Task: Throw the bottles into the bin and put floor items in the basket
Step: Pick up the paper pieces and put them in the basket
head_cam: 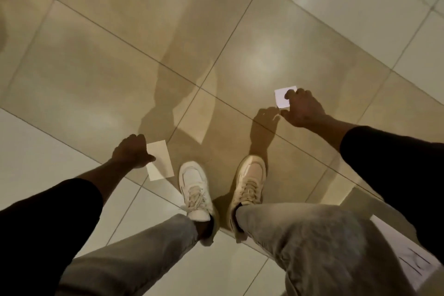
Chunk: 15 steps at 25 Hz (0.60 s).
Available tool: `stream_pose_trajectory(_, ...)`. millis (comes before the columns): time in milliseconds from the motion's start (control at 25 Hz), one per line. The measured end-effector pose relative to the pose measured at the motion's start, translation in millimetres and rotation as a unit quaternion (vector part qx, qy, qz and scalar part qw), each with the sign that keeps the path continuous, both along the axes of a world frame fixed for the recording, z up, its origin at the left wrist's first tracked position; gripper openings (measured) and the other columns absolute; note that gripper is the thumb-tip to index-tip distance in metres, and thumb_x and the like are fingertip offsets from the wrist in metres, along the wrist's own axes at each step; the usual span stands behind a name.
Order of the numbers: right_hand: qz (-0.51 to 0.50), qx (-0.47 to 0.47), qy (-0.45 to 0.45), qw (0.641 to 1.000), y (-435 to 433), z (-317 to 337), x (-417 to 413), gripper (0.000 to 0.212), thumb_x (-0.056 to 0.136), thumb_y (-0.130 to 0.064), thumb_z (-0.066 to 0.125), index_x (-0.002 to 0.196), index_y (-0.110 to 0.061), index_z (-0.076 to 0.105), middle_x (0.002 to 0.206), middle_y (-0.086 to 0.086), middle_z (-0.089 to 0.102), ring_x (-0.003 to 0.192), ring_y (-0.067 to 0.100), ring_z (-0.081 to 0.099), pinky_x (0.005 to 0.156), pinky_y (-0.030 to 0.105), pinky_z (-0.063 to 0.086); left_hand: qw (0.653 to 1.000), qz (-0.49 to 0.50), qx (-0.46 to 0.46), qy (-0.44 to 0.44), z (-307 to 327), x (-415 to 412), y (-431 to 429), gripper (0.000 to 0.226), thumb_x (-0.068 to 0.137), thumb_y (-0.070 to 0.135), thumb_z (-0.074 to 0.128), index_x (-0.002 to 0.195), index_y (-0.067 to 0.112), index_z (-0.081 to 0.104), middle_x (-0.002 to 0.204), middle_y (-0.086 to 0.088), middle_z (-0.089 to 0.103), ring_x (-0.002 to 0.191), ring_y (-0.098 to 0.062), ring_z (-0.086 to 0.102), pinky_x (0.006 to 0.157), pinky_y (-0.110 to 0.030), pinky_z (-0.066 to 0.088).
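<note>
Both hands are down at the glossy beige tiled floor (96,55), each on a scrap of paper. The left hand (131,152) pinches the near edge of the larger cream rectangular paper slip (160,163), just beside the left white sneaker (195,190); whether the slip is lifted or lying flat is hard to say. The right hand (304,109) has its fingers curled onto the small white square paper slip (281,96), pressing or pinching a corner. These look feather-light, thin and limp, and flat paper on slick tile gives no edge, so sliding it or peeling up a corner seems the way in. A third white sheet with dark lines (406,255) lies partly hidden by the right arm and knee, its markings unreadable. No bottles, bin or basket are in view
</note>
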State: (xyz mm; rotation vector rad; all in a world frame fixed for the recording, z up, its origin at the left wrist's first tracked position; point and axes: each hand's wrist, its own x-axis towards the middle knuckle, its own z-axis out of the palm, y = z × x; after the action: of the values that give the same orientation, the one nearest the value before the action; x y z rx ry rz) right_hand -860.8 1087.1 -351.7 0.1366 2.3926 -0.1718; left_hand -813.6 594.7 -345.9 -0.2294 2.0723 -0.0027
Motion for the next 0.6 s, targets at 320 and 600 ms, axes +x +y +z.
stream_pose_trajectory(320, -0.121, 0.033, 0.103, 0.987, 30.8, -115.7, -20.3, 0.075, 0.080, -0.028, 0.086, 0.138, -0.008, 0.043, 0.133, 0.030, 0.045, 0.125, 0.049, 0.045, 0.094, 0.055, 0.050, 0.951, 0.293, -0.085, 0.052, -106.1, 33.4, 12.9, 0.124, 0.062, 0.049, 0.101, 0.148, -0.007, 0.031, 0.144, -0.024, 0.041, 0.139, -0.043, 0.042, 0.107, -0.052, 0.049)
stream_pose_trajectory(600, -0.185, 0.055, 0.127, 0.973, 21.5, -131.5, -22.1, 0.065, 0.075, -0.021, 0.087, 0.130, -0.015, 0.051, 0.130, 0.021, 0.044, 0.124, 0.041, 0.047, 0.089, 0.050, 0.053, 0.922, 0.323, -0.194, 0.090, -140.3, 45.4, 13.8, 0.129, 0.044, 0.062, 0.102, 0.135, -0.004, 0.038, 0.133, -0.026, 0.043, 0.125, -0.044, 0.047, 0.103, -0.052, 0.047)
